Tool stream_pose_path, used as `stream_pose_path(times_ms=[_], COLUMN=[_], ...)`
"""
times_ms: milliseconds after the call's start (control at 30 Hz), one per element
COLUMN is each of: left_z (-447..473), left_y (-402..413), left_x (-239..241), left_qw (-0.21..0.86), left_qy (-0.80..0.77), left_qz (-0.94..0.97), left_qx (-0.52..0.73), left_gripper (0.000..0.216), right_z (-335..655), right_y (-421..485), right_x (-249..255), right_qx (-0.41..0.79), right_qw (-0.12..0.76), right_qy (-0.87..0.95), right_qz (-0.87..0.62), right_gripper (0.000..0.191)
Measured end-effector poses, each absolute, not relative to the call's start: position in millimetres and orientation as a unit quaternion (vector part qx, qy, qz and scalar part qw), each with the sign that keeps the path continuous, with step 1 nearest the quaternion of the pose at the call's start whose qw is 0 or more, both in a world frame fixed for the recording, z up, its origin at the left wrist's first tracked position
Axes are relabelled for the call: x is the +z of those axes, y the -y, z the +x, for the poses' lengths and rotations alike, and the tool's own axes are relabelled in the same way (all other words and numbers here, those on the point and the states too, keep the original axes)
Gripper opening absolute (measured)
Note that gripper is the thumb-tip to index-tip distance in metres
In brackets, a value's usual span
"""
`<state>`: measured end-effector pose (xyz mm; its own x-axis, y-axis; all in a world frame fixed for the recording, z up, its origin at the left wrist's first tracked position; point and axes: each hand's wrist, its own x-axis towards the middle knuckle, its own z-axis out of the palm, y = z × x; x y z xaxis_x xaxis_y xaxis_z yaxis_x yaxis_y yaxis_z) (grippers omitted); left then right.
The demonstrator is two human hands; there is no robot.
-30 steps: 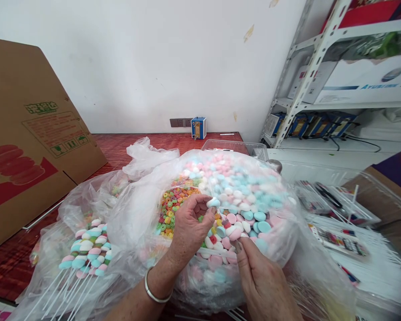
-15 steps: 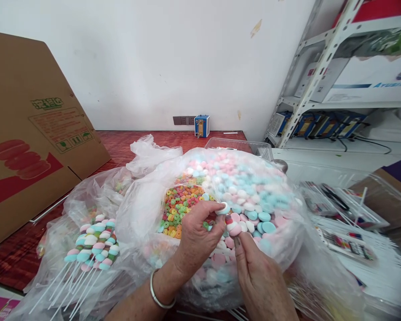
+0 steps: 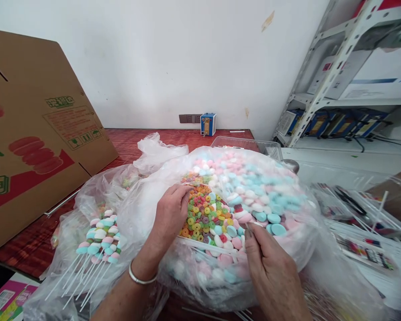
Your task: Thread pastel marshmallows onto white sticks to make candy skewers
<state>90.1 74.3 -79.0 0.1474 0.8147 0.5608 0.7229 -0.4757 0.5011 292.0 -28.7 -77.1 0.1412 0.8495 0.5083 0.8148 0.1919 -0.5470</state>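
Note:
A large clear plastic bag (image 3: 147, 209) lies open in front of me, full of pink, blue and white marshmallow candies (image 3: 254, 187) with a heap of coloured ring candies (image 3: 203, 214) inside. My left hand (image 3: 169, 216) rests on the bag's left side with its fingers curled down into the edge of the ring candies; what they grip is hidden. A silver bangle sits on that wrist. My right hand (image 3: 270, 272) is pinched at the near edge of the marshmallows on a thin stick that carries a pink, a red and a white candy (image 3: 241, 213).
A second bag at the left holds finished candy skewers (image 3: 100, 238) on white sticks. A big cardboard box (image 3: 36, 133) stands at the left on the red-brown table (image 3: 130, 140). Loose white sticks (image 3: 370, 223) lie at the right, below a metal shelf (image 3: 321, 84). At the back are a clear tub (image 3: 247, 143) and a small blue box (image 3: 207, 124).
My left hand has left the stick's tip and moved left to the ring candies. The candy it held now sits on the stick. The view has shifted a little to the left.

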Motion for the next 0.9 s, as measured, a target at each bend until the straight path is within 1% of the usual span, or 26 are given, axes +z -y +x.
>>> stream_pose_path(times_ms=[67, 133, 200, 267, 333, 400, 467, 500, 567, 800, 900], left_z=[79.8, 76.2, 77.2, 79.9, 82.5, 84.9, 87.3, 88.5, 90.9, 105.6, 111.4], left_y=[-89.4, -99.2, -103.2, -102.4, -98.1, -91.9, -85.4, -82.7, -78.9, -69.5, -60.3], left_x=[-82.5, -88.0, -92.2, -92.5, -88.6, -81.8, -74.3, -70.9, -66.3, -76.7, -83.8], left_qw=[0.024, 0.017, 0.019, 0.041, 0.12, 0.257, 0.384, 0.427, 0.471, 0.482, 0.437], left_qy=[-0.527, -0.538, -0.544, -0.547, -0.552, -0.543, -0.518, -0.504, -0.482, -0.453, -0.45], left_qz=[0.786, 0.795, 0.789, 0.772, 0.732, 0.675, 0.622, 0.604, 0.587, 0.594, 0.631], left_qx=[0.323, 0.281, 0.285, 0.322, 0.38, 0.429, 0.445, 0.446, 0.448, 0.457, 0.457], left_gripper=[0.017, 0.014, 0.014, 0.015, 0.015, 0.018, 0.022, 0.024, 0.026, 0.021, 0.023], right_z=[289.6, 286.2, 282.3, 278.4, 274.6, 271.4, 269.3, 268.8, 268.8, 268.3, 267.9], right_y=[27.4, 26.5, 25.9, 25.5, 25.3, 24.8, 23.9, 23.5, 22.9, 23.8, 24.8], right_x=[-79.7, -83.4, -87.3, -90.9, -93.4, -94.5, -94.5, -94.2, -93.8, -99.8, -105.1], right_qx=[0.022, 0.031, 0.039, 0.04, 0.039, 0.04, 0.047, 0.053, 0.061, 0.071, 0.076], right_qw=[0.401, 0.391, 0.378, 0.364, 0.347, 0.328, 0.313, 0.306, 0.298, 0.311, 0.332], right_qy=[0.663, 0.669, 0.676, 0.683, 0.692, 0.7, 0.704, 0.704, 0.703, 0.701, 0.694], right_qz=[-0.632, -0.631, -0.632, -0.632, -0.632, -0.633, -0.636, -0.638, -0.643, -0.638, -0.634], right_gripper=[0.03, 0.028, 0.028, 0.028, 0.028, 0.028, 0.027, 0.026, 0.026, 0.027, 0.027])
